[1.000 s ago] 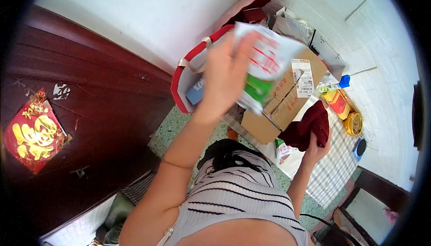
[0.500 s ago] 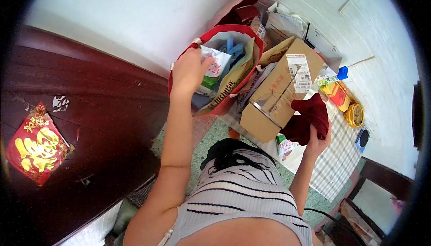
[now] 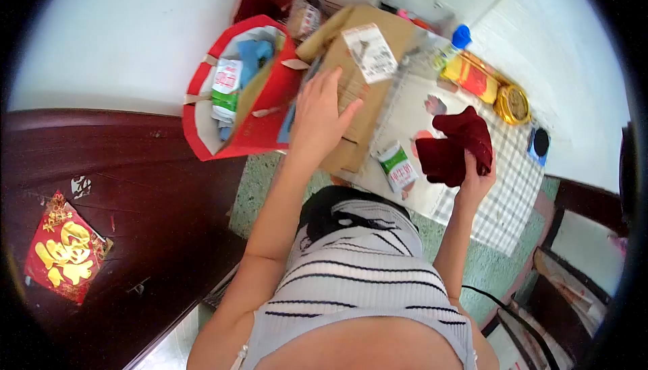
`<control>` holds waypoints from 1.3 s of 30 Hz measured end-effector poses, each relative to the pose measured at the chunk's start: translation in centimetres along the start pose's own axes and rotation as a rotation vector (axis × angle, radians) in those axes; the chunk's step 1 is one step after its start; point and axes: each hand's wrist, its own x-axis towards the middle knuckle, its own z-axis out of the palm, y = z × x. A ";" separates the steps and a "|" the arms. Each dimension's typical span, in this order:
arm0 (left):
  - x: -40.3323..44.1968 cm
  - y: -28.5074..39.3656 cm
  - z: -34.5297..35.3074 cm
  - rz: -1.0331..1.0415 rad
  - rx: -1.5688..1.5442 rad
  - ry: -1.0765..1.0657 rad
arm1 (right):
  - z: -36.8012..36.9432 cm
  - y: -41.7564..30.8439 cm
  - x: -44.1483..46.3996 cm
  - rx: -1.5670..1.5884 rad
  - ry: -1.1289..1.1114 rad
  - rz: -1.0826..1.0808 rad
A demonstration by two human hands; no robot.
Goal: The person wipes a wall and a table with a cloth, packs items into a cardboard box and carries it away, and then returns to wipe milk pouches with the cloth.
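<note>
My left hand [image 3: 318,115] lies over the cardboard box [image 3: 372,95], fingers stretched and thumb apart, with nothing held. Just left of it stands a red paper bag [image 3: 273,110], its top open. Inside the bag are a white-and-green milk packet [image 3: 227,85] and a blue item [image 3: 253,56]. Over the table, my right hand [image 3: 478,182] grips a dark red cloth [image 3: 466,142], which hangs in folds to the left. A second milk packet [image 3: 397,167] rests on the table between the box and the cloth.
At the table's back sit a yellow-and-red package [image 3: 469,78], a gold-lidded jar [image 3: 512,105], a blue-capped bottle [image 3: 459,38] and a blue item with a black disc [image 3: 538,145]. The checked tablecloth [image 3: 503,215] extends right. A dark red wooden surface [image 3: 155,188] stands left.
My left hand has let go of the milk packet in the bag and moved right, over the box. My right hand keeps hold of the cloth. The view has shifted.
</note>
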 end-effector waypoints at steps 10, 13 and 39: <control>-4.3 4.3 11.0 0.086 -0.091 -0.251 | -9.4 3.7 0.9 -0.065 0.137 0.102; -9.1 2.1 18.7 0.069 0.044 -0.332 | -10.7 4.6 0.7 -0.071 0.102 0.114; -4.0 5.7 2.5 -0.478 -1.060 0.171 | 4.8 -0.9 -2.8 -0.326 -0.347 -0.648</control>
